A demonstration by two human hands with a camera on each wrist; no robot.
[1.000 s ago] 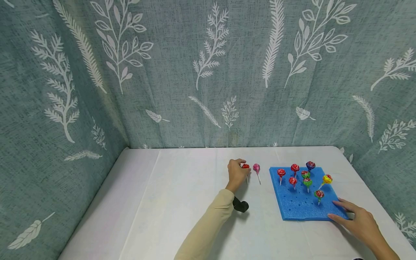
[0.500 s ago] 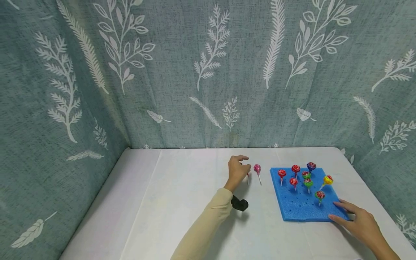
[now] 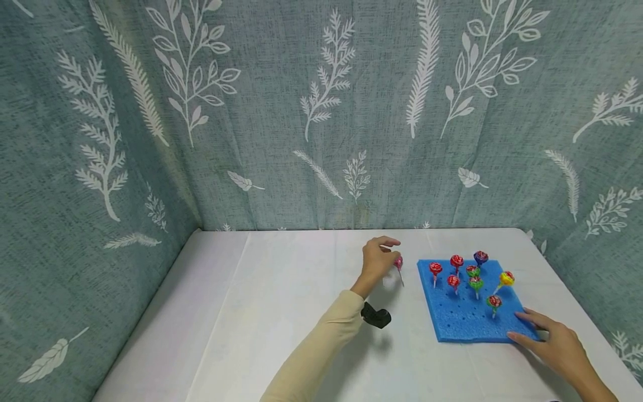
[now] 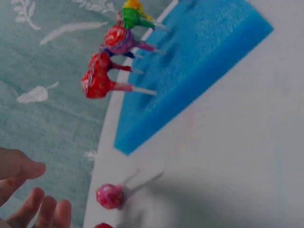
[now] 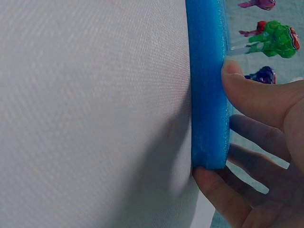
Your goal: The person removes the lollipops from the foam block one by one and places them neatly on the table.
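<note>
While the left hand (image 3: 378, 261) hovers near the far edge of the white surface (image 3: 281, 312), thumb and fingers spread apart, I see the pink lollipop (image 4: 109, 196) lying just beside it, between that hand and the blue foam block (image 3: 469, 329). Part of a red lollipop (image 4: 103, 226) shows near the pink one in my left wrist feed. Toward the surface's right edge, the right hand (image 3: 557, 343) grips the block's near right corner between thumb and fingers. Other lollipops (image 3: 454, 281) stand in the block, mostly toward its far edge.
</note>
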